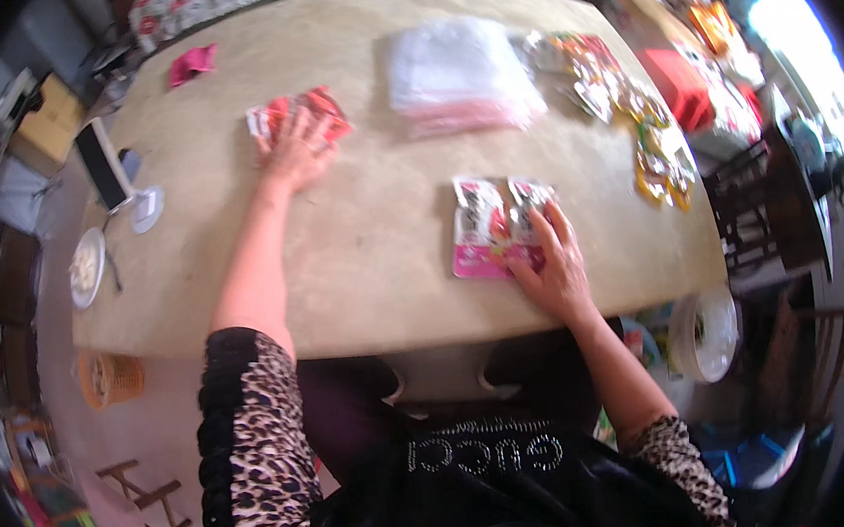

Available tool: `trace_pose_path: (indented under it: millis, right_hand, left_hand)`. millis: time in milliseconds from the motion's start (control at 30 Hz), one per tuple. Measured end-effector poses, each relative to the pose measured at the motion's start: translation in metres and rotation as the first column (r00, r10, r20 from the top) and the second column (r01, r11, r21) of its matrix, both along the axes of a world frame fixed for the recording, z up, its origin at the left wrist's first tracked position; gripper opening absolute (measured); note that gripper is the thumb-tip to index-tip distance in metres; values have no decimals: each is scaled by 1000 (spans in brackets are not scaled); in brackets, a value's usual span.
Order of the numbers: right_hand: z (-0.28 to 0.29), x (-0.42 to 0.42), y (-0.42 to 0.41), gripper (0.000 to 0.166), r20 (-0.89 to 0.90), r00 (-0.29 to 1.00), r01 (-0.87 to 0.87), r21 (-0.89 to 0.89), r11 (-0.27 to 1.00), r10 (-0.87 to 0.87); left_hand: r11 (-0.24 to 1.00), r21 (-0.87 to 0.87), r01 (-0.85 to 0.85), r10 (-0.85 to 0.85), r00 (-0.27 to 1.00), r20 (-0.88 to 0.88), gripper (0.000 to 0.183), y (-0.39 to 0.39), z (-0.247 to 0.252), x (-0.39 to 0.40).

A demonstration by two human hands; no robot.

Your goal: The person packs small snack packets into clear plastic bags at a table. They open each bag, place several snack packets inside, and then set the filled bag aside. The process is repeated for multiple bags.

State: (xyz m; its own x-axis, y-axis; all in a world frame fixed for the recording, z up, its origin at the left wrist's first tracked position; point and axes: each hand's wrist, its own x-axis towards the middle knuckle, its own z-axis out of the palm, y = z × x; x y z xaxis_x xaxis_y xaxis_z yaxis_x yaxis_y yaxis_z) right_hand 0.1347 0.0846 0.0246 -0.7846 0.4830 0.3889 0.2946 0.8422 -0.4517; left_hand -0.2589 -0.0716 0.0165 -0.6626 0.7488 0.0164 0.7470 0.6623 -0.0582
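Observation:
My left hand [297, 150] lies palm down over red-and-white foil packets [281, 116], its fingers spread across their lower part. The packets are blurred and partly hidden under the fingers. Nearer to me, two pink-and-white pouches [481, 232] lie side by side, flat on the table [361, 254]. Over the right-hand pouch rests my right hand [557, 263], with thumb and fingers apart and touching its printed face. Both pouches bear dark writing.
Stacked clear plastic bags [454, 72] lie beyond the pouches. Shiny yellow and orange packets [651, 130] run along the right edge. A pink packet [192, 64] sits far left. Leftward stand a phone-like device on a stand [103, 165] and a white plate [89, 266]. An orange basket [110, 377] is below.

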Motion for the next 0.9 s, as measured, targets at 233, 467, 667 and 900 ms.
trace_pose_path:
  millis: [233,467,667,900]
  right_hand:
    - [-4,0,6,66,-79,996,41,-122,992,-51]
    - [-28,2,29,41,-387,863,183,-359,915,-324]
    - [-26,3,28,32,-385,840,239,-368,899,-381]
    - [-30,4,30,28,-353,880,228,-275,934,-318]
  left_hand:
    - [888,362,284,-171,934,-313,62,21,-8,26]
    - [687,441,578,-609,789,-86,49,101,7,265]
    - [821,292,491,-532,843,79,50,90,16,278]
    - [876,220,429,-443,896,16,59,-16,12,184]
